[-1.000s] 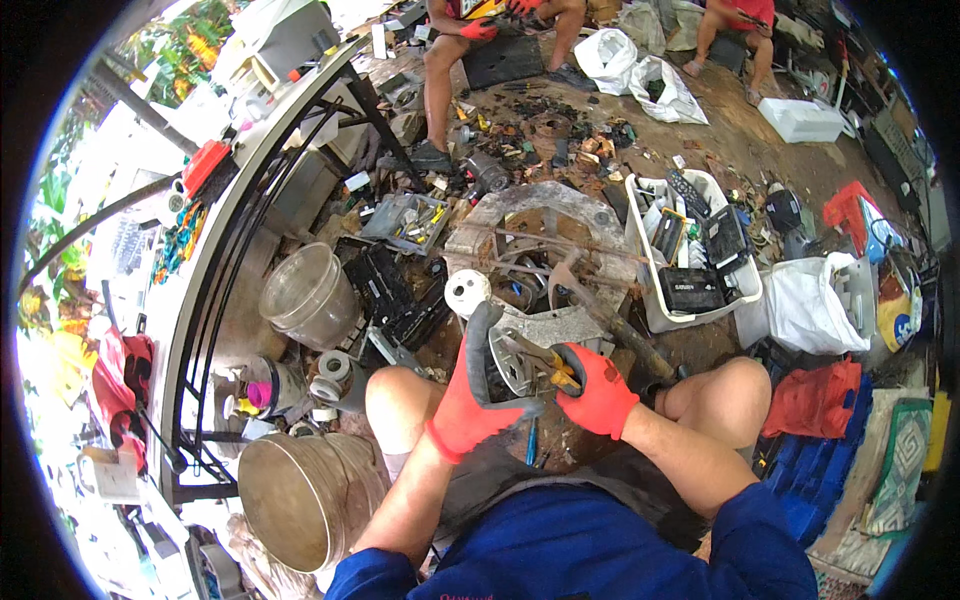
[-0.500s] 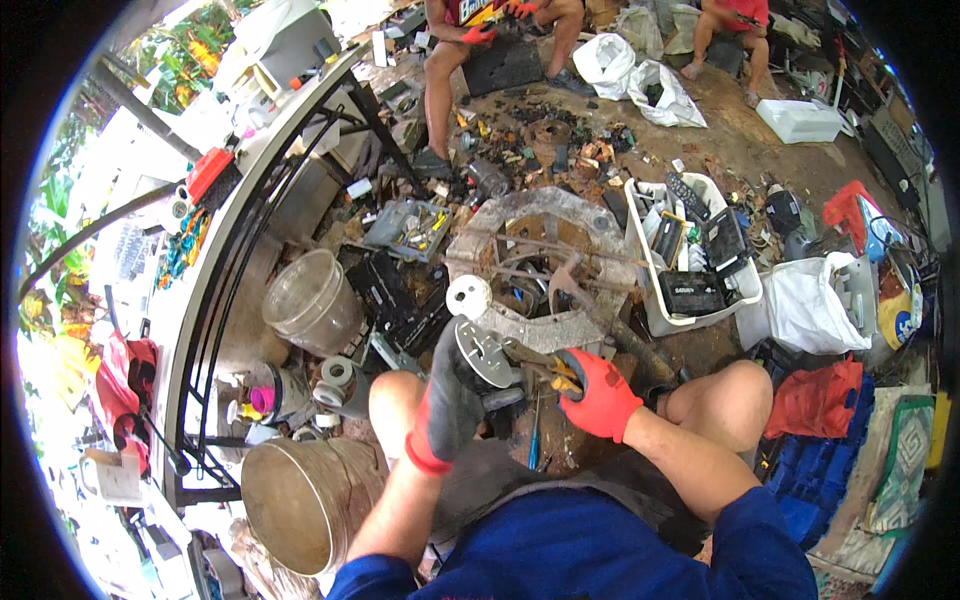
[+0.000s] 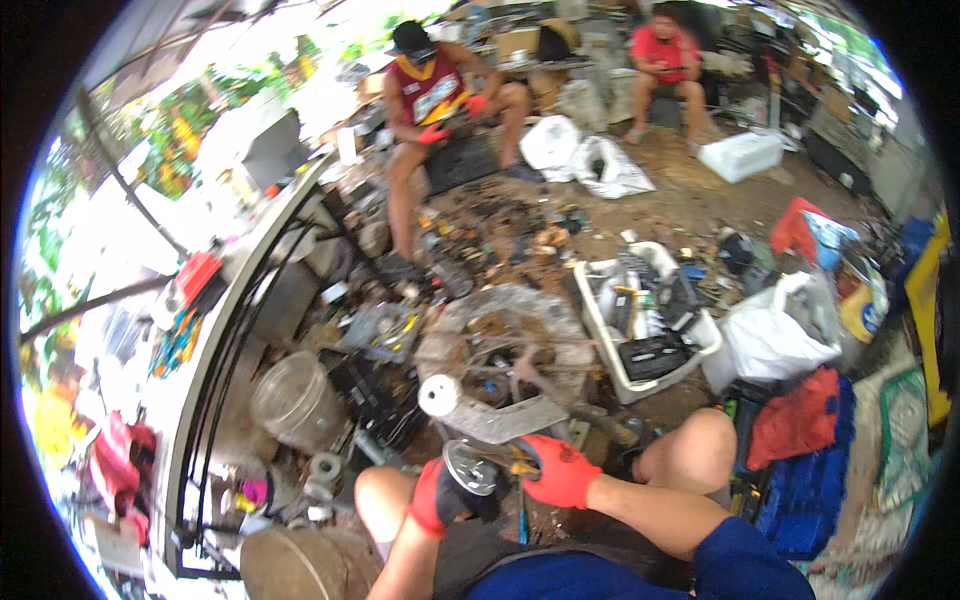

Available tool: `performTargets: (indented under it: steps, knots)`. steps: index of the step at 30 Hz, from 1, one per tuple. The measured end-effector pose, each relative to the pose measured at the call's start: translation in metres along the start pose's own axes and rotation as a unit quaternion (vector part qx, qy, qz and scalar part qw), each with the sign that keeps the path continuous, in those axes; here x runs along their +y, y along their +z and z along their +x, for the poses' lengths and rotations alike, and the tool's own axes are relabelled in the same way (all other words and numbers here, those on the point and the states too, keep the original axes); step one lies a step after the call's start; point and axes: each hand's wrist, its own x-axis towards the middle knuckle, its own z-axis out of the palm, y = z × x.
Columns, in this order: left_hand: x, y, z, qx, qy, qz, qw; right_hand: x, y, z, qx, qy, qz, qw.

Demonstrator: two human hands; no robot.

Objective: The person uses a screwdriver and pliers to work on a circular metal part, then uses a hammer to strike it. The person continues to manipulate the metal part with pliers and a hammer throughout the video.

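Observation:
My left hand [image 3: 445,497] in a red and grey glove grips a round silver metal part [image 3: 470,466] above my lap. My right hand [image 3: 560,472], also gloved, is closed on pliers with yellow handles [image 3: 523,462], their jaws at the part's right edge. A blue-handled screwdriver [image 3: 522,521] lies below, between my legs. Just beyond my hands are a worn metal ring frame [image 3: 505,425] and a white spool-like piece [image 3: 439,396]. The picture is somewhat blurred.
A white bin of electronics [image 3: 618,368], white sacks [image 3: 760,340], clear buckets [image 3: 290,400] and a steel-framed table [image 3: 230,340] surround me. Scrap litters the ground [image 3: 690,205]. Two seated people [image 3: 430,100] [image 3: 665,60] are farther back, one wearing red gloves.
The view has tilted upward, showing more of both people. My hands sit lower in the picture. The round part has turned from near upright to a flatter angle between my hands.

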Motion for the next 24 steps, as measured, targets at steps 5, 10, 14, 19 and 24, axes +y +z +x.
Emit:
performTargets:
  steps: [5, 10, 14, 19, 24]
  knots:
    - [-0.008, 0.014, -0.008, -0.066, 0.195, -0.619, 0.758, 0.004, -0.008, 0.005, -0.013, 0.044, -0.020, 0.999]
    - [0.034, -0.023, 0.006, 0.141, 0.181, -0.100, 0.968, 0.005, -0.005, -0.007, 0.002, 0.022, 0.000, 1.000]
    - [0.012, 0.009, 0.001, 0.092, 0.009, -0.456, 0.885, -0.007, -0.002, -0.005, 0.041, 0.012, 0.031, 0.999]
    - [0.018, -0.009, -0.008, -0.075, 0.090, -0.664, 0.739, 0.004, -0.008, -0.002, 0.039, 0.041, -0.040, 0.998]
    - [0.041, -0.023, -0.001, 0.121, 0.155, -0.308, 0.931, -0.014, -0.012, -0.002, -0.010, 0.035, 0.015, 0.999]
